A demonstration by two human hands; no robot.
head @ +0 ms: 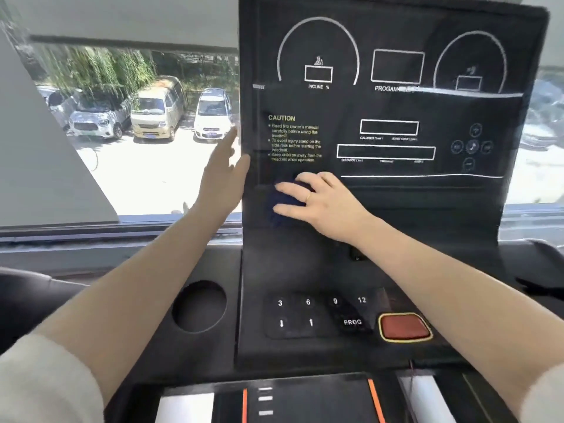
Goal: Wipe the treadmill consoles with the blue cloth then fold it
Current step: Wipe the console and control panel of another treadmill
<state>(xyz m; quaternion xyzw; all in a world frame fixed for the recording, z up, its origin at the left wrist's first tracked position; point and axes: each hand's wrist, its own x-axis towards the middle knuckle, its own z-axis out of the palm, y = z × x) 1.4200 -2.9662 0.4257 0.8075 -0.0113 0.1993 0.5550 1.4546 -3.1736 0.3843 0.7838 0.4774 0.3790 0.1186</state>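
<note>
I am in the middle of wiping: my right hand (317,203) presses the blue cloth (283,199) flat-fingered at the console's (396,190) seven o'clock, my left hand (224,175) open (folding comes later).

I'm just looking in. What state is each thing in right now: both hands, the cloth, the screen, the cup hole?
Right hand: fingers spread, pressing the blue cloth against the console.
Blue cloth: bunched under the right hand, low on the panel, not folded.
Left hand: open, fingers straight, at the console's left edge.
Treadmill console: upright, display windows dark.
Cup holder: nothing in it.
Red button: untouched.
</note>
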